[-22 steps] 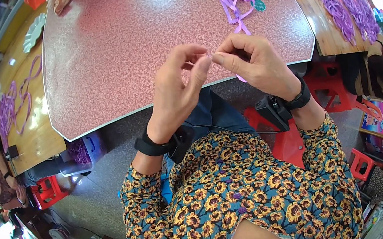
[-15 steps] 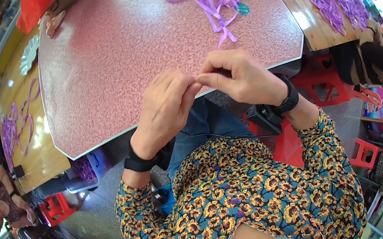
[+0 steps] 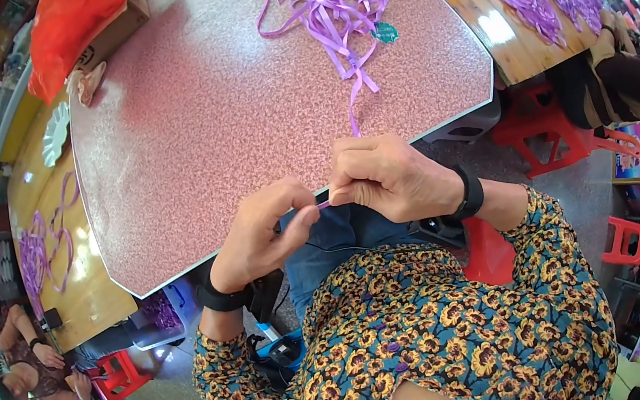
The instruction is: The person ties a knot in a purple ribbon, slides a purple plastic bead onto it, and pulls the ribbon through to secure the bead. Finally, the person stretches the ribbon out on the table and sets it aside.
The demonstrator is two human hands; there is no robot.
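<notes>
Both my hands are close together at the near edge of the pink speckled table [image 3: 187, 128]. A short piece of purple ribbon [image 3: 324, 205] spans the small gap between my fingertips. My left hand [image 3: 263, 232] pinches one end with thumb and forefinger. My right hand [image 3: 395, 181] is closed on the same ribbon, its fingers curled. From above the right hand, a ribbon strand runs back to a tangled purple ribbon pile [image 3: 335, 14] on the far part of the table. A round green tag [image 3: 386, 33] lies at the pile's side.
More purple ribbon bundles lie on the wooden tables at right [image 3: 530, 7] and left [image 3: 34, 252]. A red plastic bag [image 3: 72, 34] and a cardboard box [image 3: 120, 30] stand at the far left. Red stools [image 3: 544, 132] and people sit at both sides.
My hands have come nearer to my body, past the table edge, and slightly apart. Ribbon now shows between them, and a strand stretches from the pile to my right hand.
</notes>
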